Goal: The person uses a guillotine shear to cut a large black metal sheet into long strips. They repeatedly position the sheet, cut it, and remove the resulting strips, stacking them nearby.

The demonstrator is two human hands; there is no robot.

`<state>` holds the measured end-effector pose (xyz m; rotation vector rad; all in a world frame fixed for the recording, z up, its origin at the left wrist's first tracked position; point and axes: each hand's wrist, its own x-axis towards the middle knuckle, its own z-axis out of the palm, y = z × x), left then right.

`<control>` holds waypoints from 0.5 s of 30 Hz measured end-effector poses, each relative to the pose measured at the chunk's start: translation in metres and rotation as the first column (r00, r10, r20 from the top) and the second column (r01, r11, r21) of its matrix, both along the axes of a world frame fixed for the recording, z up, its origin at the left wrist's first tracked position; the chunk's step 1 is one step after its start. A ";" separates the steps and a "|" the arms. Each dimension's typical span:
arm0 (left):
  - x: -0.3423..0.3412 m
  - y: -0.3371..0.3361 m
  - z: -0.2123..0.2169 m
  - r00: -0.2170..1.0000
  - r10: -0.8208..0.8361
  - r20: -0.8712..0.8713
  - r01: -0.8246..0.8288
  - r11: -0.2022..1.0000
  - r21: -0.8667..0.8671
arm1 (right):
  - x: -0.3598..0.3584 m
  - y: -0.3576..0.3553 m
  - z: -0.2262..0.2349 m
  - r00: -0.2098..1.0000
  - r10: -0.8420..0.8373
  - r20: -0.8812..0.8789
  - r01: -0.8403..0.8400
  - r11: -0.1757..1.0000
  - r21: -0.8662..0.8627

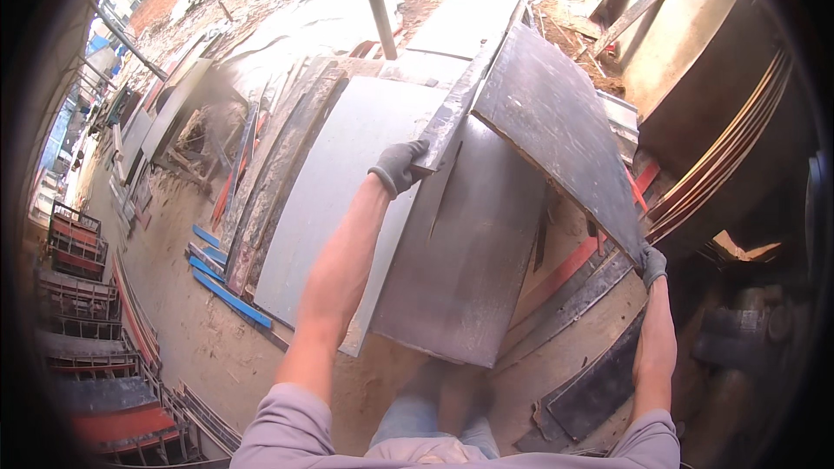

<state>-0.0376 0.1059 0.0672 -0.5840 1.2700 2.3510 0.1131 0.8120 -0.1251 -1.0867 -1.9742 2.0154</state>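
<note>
My left hand (400, 167), in a grey glove, is closed round the near end of a narrow dark board (467, 102), which slants away to the far right. My right hand (653, 267), gloved too, grips the near right corner of a wide dark plywood panel (556, 113). This panel is raised and tilted. Its far end meets the narrow board; whether the two are joined I cannot tell. Below them lies a brown sheet (465, 252), its near edge just ahead of my legs. A pale grey sheet (343, 191) lies left of it, partly under the brown one.
Long weathered planks (278, 165) and blue bars (228, 295) lie to the left. Red and black metal frames (113, 417) are stacked at lower left. A metal pole (375, 4) stands beyond the sheets. Curved stacked sheets (738, 148) lean at right, near dark offcuts (591, 391).
</note>
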 end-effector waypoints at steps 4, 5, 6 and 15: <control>0.033 -0.026 0.028 0.974 0.017 -0.224 -0.035 0.996 -0.077 | 0.016 -0.029 0.026 0.978 -0.206 -0.029 0.198 0.965 -0.175; 0.063 -0.044 0.040 0.968 0.029 -0.248 -0.043 0.998 -0.053 | 0.030 -0.041 0.042 0.955 -0.284 0.080 0.288 0.957 -0.038; 0.099 -0.064 0.052 0.959 0.079 -0.271 -0.074 0.997 0.028 | 0.045 -0.054 0.060 0.913 -0.368 0.174 0.354 0.929 0.107; 0.531 -0.195 0.114 0.991 0.117 -0.064 -0.133 0.850 -0.510 | 0.177 -0.349 0.095 0.993 0.113 0.040 -0.098 0.959 -0.267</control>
